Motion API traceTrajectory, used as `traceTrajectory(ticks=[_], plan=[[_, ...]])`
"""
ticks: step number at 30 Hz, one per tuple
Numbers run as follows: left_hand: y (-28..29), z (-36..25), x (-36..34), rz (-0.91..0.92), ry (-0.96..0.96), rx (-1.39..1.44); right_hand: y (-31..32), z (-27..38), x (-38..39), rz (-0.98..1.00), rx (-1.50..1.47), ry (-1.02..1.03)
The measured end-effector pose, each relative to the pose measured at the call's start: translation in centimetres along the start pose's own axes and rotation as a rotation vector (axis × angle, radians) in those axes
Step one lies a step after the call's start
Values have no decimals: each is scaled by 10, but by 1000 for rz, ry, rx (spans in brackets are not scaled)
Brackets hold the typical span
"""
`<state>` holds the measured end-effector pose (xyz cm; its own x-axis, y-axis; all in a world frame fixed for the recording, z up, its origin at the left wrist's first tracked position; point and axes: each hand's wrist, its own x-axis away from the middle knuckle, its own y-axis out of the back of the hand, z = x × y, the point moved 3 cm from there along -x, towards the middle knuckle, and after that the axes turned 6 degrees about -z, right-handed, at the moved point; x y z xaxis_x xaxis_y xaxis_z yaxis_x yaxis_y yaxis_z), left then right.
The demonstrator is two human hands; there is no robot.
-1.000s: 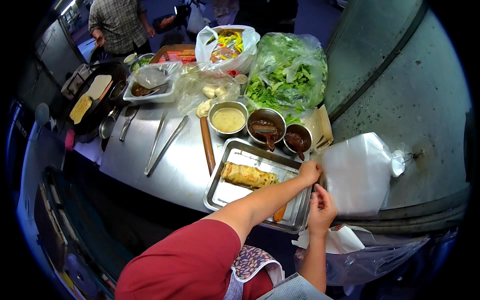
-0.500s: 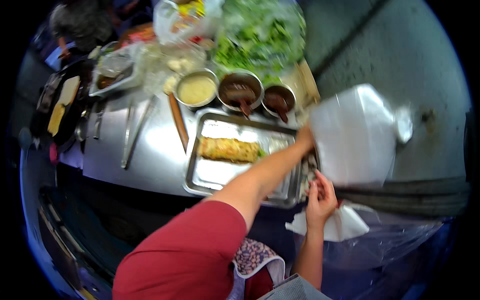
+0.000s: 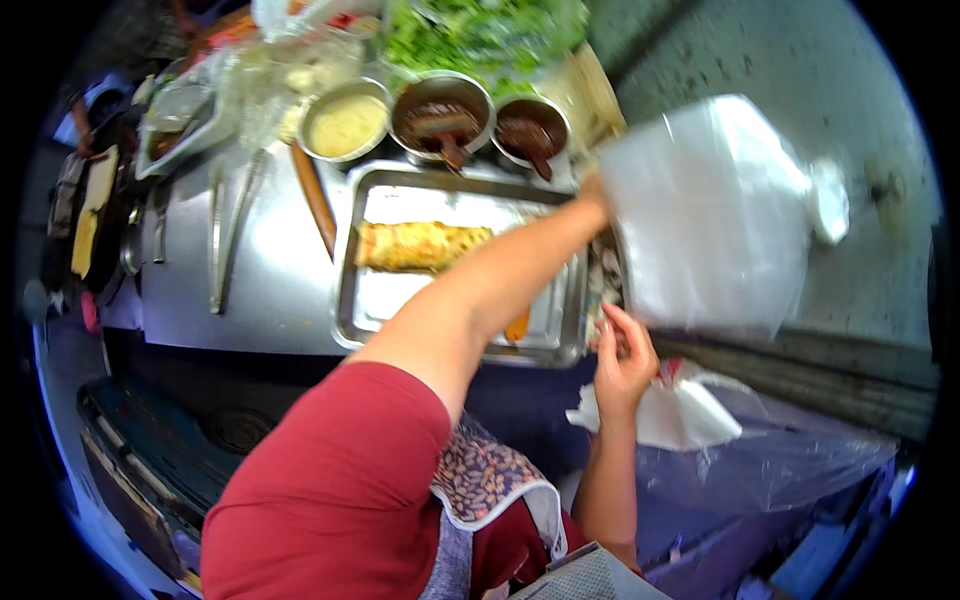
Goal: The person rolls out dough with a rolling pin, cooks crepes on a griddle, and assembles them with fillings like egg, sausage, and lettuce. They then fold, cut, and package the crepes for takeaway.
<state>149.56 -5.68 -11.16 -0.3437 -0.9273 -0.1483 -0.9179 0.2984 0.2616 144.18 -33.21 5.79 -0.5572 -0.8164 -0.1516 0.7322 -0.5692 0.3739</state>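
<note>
My left arm reaches across the metal tray (image 3: pixel 350 300) to the right. My left hand (image 3: pixel 594 192) goes behind a stack of clear plastic bags (image 3: pixel 710 215) hanging against the wall, so its fingers are hidden. In the tray lies a golden rolled pancake (image 3: pixel 415 245), partly covered by my forearm. Just below the bags, by the tray's right edge, my right hand (image 3: pixel 625 365) is raised with loosely bent fingers apart and nothing visible in them. White paper or thin plastic (image 3: pixel 690 415) lies behind its wrist.
Behind the tray stand a pot of pale yellow sauce (image 3: pixel 345 128) and two pots of dark sauce (image 3: pixel 440 112) (image 3: pixel 530 130). Further back is bagged lettuce (image 3: pixel 470 35). Tongs (image 3: pixel 228 240) and a wooden stick (image 3: pixel 314 200) lie left. A griddle (image 3: pixel 85 225) holds bread.
The view has shifted, so the tray and pots sit further up and left in it. My left hand stays behind the bags; my right hand remains beside the tray with its fingers slightly more spread.
</note>
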Motion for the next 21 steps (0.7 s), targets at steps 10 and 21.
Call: traceTrajectory(ticks=[10,21], plan=[[-27,44,-5,-136,167,233,-14,12,-6,43,-41,31],[31,-46,32,-96,58,-22,0,1,1,36,-71,-6]])
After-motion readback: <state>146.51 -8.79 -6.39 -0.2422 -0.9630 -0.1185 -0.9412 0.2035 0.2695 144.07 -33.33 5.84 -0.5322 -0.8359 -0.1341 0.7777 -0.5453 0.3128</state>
